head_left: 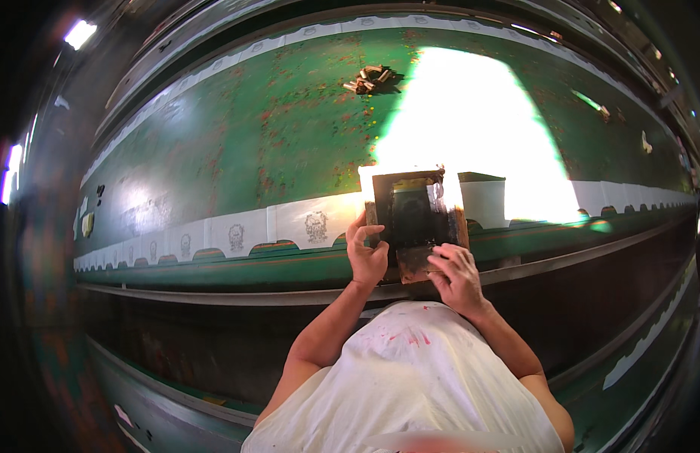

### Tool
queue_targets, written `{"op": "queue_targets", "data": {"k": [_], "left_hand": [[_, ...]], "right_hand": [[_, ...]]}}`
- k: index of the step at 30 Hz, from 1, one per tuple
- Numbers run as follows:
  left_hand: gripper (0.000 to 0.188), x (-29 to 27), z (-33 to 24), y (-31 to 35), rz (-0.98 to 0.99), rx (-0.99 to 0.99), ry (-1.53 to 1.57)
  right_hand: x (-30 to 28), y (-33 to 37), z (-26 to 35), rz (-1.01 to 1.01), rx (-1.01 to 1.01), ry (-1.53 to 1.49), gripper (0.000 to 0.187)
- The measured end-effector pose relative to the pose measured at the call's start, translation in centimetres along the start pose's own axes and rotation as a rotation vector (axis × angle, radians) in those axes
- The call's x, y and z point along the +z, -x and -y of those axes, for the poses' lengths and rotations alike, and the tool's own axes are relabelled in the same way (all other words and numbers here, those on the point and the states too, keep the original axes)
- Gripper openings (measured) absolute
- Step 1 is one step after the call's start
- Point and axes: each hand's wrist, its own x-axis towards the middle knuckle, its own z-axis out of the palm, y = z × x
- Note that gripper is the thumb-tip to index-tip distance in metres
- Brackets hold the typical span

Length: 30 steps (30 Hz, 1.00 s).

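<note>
A dark screen-printing frame (415,204) with worn wooden edges lies on the near side of the long green table, over a row of pale cut pieces. My left hand (367,253) grips its left rail near the lower corner, thumb and fingers curled. At the frame's near end is a brownish, stained flat board (416,266) that looks like a squeegee. My right hand (457,276) is closed on its right side, fingers bent over it. The frame covers the piece beneath, and dark ink or mesh fills its middle.
Pale cut pieces (288,221) with dark printed motifs line the near edge of the green table (305,136); another row (320,30) lines the far edge. A small heap of short sticks (370,79) lies beyond the frame. Strong sunlight glares on the table. A metal rail (237,297) runs along the front.
</note>
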Motion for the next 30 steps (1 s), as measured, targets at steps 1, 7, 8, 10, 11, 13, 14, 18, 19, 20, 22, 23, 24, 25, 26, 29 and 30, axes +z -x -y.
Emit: {"op": "queue_targets", "data": {"k": [1,7,8,10,11,13,14,18,19,20,22,23,24,25,26,29,30], "left_hand": [[0.041,0.2,0.0,0.1,-0.001,-0.021,0.008],[0.037,0.5,0.7,0.1,0.002,-0.116,0.021],[0.037,0.5,1.0,0.1,0.003,-0.136,0.039],[0.037,0.6,1.6,0.0,0.009,-0.16,0.071],[0.037,0.5,1.9,-0.1,0.015,-0.166,0.085],[0.037,0.5,2.1,0.1,0.026,-0.183,0.086],[0.038,0.4,2.1,0.2,0.031,-0.19,0.069],[0.032,0.2,1.7,0.2,0.042,-0.194,-0.002],[0.031,0.2,1.6,0.2,0.048,-0.218,0.012],[0.029,0.2,1.6,0.1,0.043,-0.228,0.038],[0.026,-0.1,1.8,-0.2,0.046,-0.264,0.114],[0.026,-0.3,2.0,-0.4,0.056,-0.29,0.164],[0.025,-0.6,2.2,-0.6,0.064,-0.343,0.212],[0.027,-0.8,2.3,-0.7,0.085,-0.322,0.176],[0.029,-1.1,2.4,-0.8,0.1,-0.296,0.148],[0.028,-1.3,2.6,-1.4,0.114,-0.312,0.154],[0.029,-1.4,2.6,-1.5,0.11,-0.319,0.178]], "right_hand": [[-0.1,-0.2,0.3,0.074,-0.037,-0.019,0.044],[1.0,-2.2,1.2,0.223,-0.15,0.136,0.049],[1.2,-2.5,1.2,0.217,-0.156,0.141,0.045],[1.4,-3.1,1.2,0.211,-0.164,0.158,0.037],[1.3,-3.5,1.1,0.243,-0.177,0.166,0.036],[0.8,-4.1,1.1,0.306,-0.182,0.168,0.035],[0.3,-4.5,1.2,0.344,-0.175,0.161,0.035],[-1.7,-8.4,0.8,0.516,-0.102,0.109,0.034],[-2.2,-9.7,0.5,0.57,-0.066,0.098,0.035],[-2.7,-11.0,0.1,0.635,-0.013,0.092,0.036],[-3.0,-13.5,-0.9,0.688,-0.01,0.019,0.043],[-2.6,-14.6,-1.5,0.708,0.043,0.054,0.046],[-2.0,-15.6,-2.0,0.699,0.049,0.066,0.05],[-1.3,-16.4,-2.6,0.641,0.026,0.134,0.05],[-0.5,-17.1,-3.2,0.582,0.004,0.201,0.049],[1.7,-19.0,-5.2,0.377,-0.04,0.191,0.05],[2.1,-19.2,-5.8,0.348,0.009,0.176,0.051]]}}
